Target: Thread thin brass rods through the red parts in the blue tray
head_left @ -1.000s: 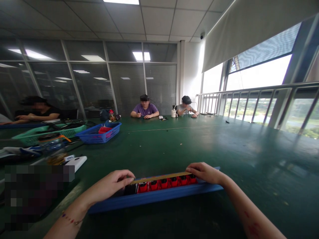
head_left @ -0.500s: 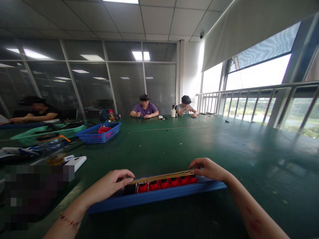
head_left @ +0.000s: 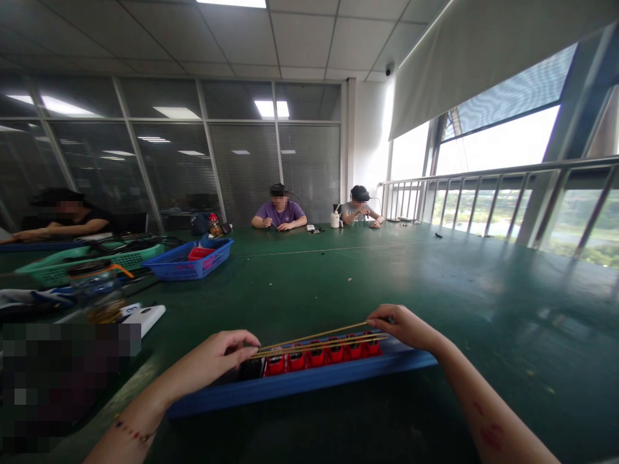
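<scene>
A long blue tray [head_left: 300, 381] lies on the green table, holding a row of several red compartments [head_left: 316, 356] with black pieces in them. Thin yellowish sticks [head_left: 333, 343] stretch above the row. My left hand [head_left: 235, 348] pinches their left ends between thumb and fingers, beside a black piece [head_left: 251, 368]. One stick [head_left: 314, 335] slants up, apart from the others, to my right hand [head_left: 394, 322], whose thumb and fingers are closed on its right end. The other sticks end just below my right fingers.
A blue basket [head_left: 188, 261] with a red container [head_left: 200, 253], a green basket [head_left: 53, 265], a jar [head_left: 99, 290] and a white object [head_left: 147, 319] are at the left. Three people sit at the table's far side and left.
My right hand has risen slightly with one stick's end, which is now separated from the others. My left hand has stayed nearly in place. The view has shifted a little.
</scene>
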Tool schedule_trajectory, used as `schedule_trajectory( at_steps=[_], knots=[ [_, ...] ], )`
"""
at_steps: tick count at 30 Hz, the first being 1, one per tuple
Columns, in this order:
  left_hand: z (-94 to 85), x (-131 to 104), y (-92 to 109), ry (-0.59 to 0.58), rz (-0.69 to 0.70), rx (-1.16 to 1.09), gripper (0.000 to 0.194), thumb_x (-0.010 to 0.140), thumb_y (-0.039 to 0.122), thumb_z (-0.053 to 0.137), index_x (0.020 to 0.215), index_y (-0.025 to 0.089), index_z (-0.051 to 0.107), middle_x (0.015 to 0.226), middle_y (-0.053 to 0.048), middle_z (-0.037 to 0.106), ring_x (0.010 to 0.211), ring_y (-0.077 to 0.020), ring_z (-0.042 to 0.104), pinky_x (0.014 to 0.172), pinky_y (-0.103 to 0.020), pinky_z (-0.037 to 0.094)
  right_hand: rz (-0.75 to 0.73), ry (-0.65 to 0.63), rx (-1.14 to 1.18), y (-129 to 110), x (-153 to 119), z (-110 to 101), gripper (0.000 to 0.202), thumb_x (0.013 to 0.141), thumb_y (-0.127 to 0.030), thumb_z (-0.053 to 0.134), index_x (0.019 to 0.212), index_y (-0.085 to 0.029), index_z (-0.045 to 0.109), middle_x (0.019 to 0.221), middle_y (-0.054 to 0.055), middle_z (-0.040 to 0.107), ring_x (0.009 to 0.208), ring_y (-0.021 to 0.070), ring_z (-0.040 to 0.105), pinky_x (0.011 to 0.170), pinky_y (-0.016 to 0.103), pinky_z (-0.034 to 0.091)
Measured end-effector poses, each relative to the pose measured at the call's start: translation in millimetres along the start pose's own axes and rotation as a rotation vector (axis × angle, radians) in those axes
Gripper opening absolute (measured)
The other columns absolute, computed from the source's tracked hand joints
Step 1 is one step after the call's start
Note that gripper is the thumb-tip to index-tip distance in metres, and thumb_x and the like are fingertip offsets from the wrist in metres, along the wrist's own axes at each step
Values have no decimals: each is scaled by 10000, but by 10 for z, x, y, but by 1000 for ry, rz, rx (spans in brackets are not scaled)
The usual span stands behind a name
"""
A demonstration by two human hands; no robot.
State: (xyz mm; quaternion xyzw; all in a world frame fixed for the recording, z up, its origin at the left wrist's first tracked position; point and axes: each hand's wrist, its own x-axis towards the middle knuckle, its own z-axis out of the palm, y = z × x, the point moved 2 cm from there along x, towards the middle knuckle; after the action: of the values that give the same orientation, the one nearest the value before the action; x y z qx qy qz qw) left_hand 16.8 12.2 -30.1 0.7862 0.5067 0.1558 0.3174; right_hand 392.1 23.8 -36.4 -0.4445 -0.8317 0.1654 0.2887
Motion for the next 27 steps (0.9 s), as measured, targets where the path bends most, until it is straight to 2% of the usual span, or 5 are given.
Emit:
schedule_trajectory(
  at_steps=[7, 11, 15, 21, 27],
  knots=[
    [-11, 9, -33, 6, 6, 11, 448, 776, 542, 409, 1050, 209, 531, 677, 26, 523, 611, -129, 491, 527, -189, 356, 34, 98, 150, 2, -18, -123, 353, 843, -444, 413, 765, -185, 641, 756, 17, 583, 737, 168, 537, 686, 255, 413],
    [-20, 23, -88, 57, 4, 84, 512, 786, 536, 396, 1181, 212, 418, 694, 29, 545, 647, -137, 506, 571, -199, 371, 152, 203, 162, 175, -65, -236, 406, 834, -502, 381, 737, -177, 604, 667, -7, 517, 679, 152, 481, 652, 248, 392],
    [-24, 28, -125, 75, -18, 97, 531, 789, 531, 401, 1217, 223, 339, 708, 34, 567, 667, -140, 524, 589, -200, 381, 240, 253, 164, 364, -25, -208, 429, 826, -524, 370, 745, -173, 601, 650, -13, 510, 641, 139, 462, 614, 239, 381],
    [-134, -29, -58, 114, 26, 148, 372, 782, 523, 425, 931, 205, 546, 794, 4, 600, 727, -147, 550, 628, -205, 401, 225, 183, 9, 495, 235, 40, 425, 826, -489, 375, 746, -169, 643, 590, -15, 539, 578, 133, 484, 551, 232, 377],
    [-193, -84, 60, 67, 85, 248, 273, 774, 449, 486, 815, 223, 633, 824, 12, 604, 762, -140, 558, 675, -200, 403, 146, -24, -260, 525, 464, 223, 255, 786, -357, 479, 864, -206, 669, 791, 13, 676, 709, 149, 585, 645, 217, 426]
  ],
)
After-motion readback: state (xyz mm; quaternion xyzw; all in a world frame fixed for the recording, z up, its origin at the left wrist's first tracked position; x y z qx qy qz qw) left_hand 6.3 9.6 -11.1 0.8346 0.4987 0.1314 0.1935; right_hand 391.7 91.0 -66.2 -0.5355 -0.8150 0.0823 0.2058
